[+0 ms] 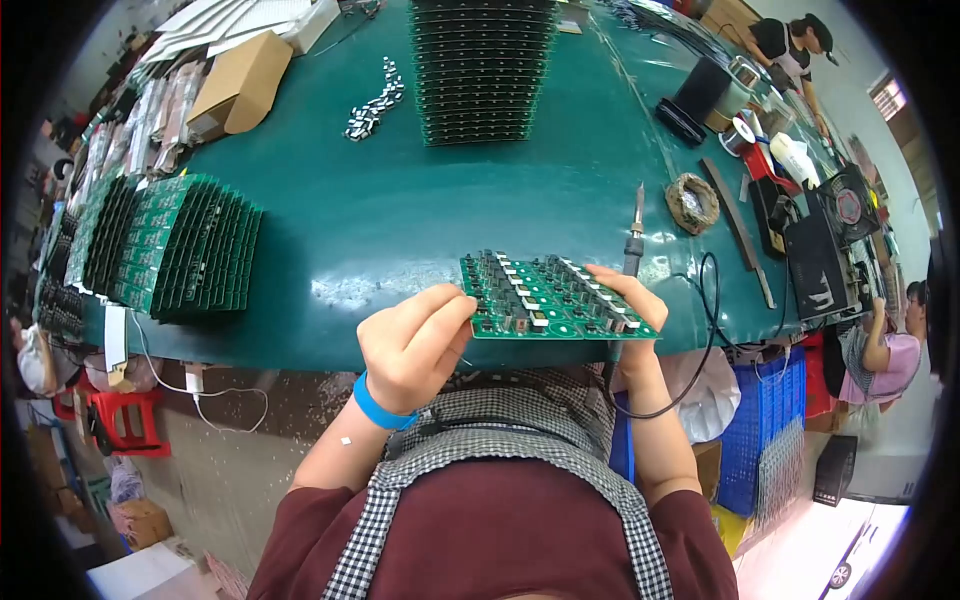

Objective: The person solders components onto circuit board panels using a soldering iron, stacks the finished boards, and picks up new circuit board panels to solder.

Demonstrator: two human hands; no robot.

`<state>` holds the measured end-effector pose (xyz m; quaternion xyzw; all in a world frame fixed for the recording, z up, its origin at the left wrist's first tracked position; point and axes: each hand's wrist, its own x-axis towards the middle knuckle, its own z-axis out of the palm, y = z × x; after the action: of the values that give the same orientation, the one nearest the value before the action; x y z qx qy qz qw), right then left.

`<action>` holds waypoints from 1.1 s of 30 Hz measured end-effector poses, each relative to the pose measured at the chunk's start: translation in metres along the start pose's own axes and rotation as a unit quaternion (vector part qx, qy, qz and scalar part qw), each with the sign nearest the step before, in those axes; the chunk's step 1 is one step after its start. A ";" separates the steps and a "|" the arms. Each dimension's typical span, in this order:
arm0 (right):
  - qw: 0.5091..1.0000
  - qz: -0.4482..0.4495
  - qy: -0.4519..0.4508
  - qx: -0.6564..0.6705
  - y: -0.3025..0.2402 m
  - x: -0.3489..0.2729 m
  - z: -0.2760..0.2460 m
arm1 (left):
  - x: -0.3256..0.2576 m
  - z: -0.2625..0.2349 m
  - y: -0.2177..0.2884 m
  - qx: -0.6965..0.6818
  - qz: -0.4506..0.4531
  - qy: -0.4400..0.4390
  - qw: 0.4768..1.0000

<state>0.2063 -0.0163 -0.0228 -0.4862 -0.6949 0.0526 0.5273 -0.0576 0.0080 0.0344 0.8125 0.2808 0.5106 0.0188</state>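
A green circuit board (550,297) with rows of dark and white parts is held flat over the near edge of the green table (400,210). My left hand (412,343) pinches its left edge between thumb and fingers; a blue band circles that wrist. My right hand (632,300) grips the board's right edge from below, fingers curled over the top. A soldering iron (634,235) lies on the table just behind the board, its black cord looping down past my right forearm.
Stacks of green boards (185,250) stand at the left, another tall stack (482,70) at the back. Small metal parts (375,100), a cardboard box (240,82), a wire-wool coil (692,203) and a small fan (848,205) lie around. Other people work at the right.
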 end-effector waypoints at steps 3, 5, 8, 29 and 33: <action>1.000 0.000 0.001 0.017 0.000 0.002 0.003 | 0.000 -0.002 0.001 0.007 0.003 0.004 1.000; 1.000 -0.002 0.000 0.011 0.001 0.002 0.003 | 0.000 -0.003 0.001 0.012 0.000 -0.001 1.000; 1.000 -0.006 0.000 0.001 0.000 0.003 0.003 | -0.001 -0.001 -0.001 0.014 -0.001 -0.001 1.000; 0.992 -0.059 -0.004 -0.114 -0.003 0.006 -0.006 | -0.016 -0.007 0.006 -0.158 -0.261 -0.052 0.951; 0.977 -0.156 0.017 -0.148 0.002 0.015 -0.014 | -0.015 -0.006 -0.005 -0.527 -0.533 -0.016 0.662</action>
<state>0.2187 -0.0103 -0.0074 -0.4453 -0.7532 -0.1417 0.4630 -0.0698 0.0030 0.0234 0.3868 0.3496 0.4627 0.7169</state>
